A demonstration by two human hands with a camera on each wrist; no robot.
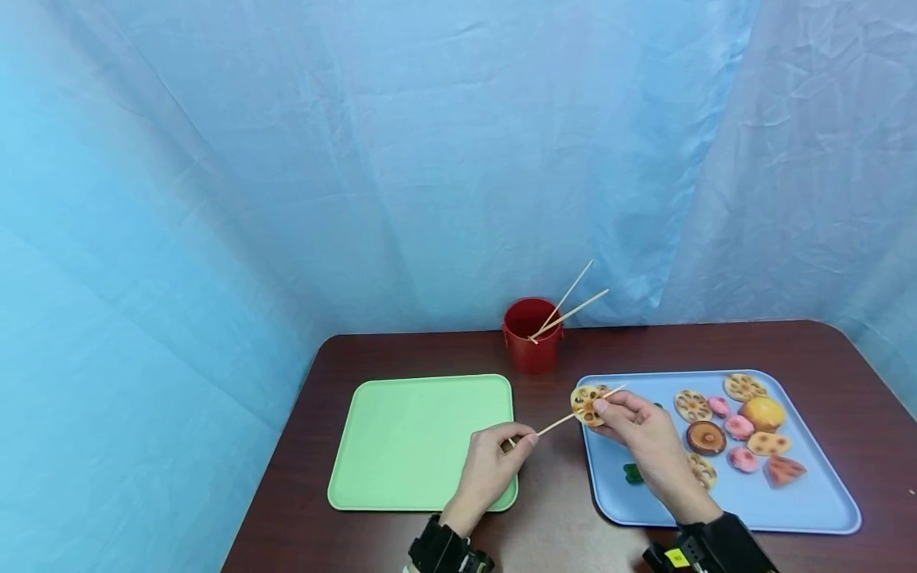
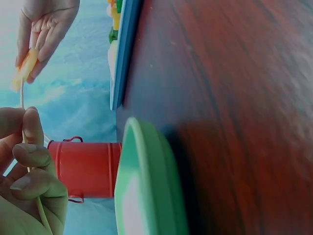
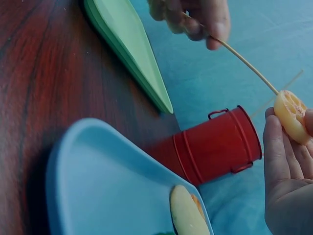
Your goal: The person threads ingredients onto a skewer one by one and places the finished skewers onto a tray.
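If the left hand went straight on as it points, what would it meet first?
Likely the lotus root slice pinched in the right hand, farther along the skewer; exact depth is unclear.

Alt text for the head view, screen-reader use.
A person's left hand holds a wooden skewer running through a lotus root slice gripped in the right hand. On the dark brown table, a green tray lies left and a blue tray of food pieces right. Behind them stands a red bucket holding more skewers.
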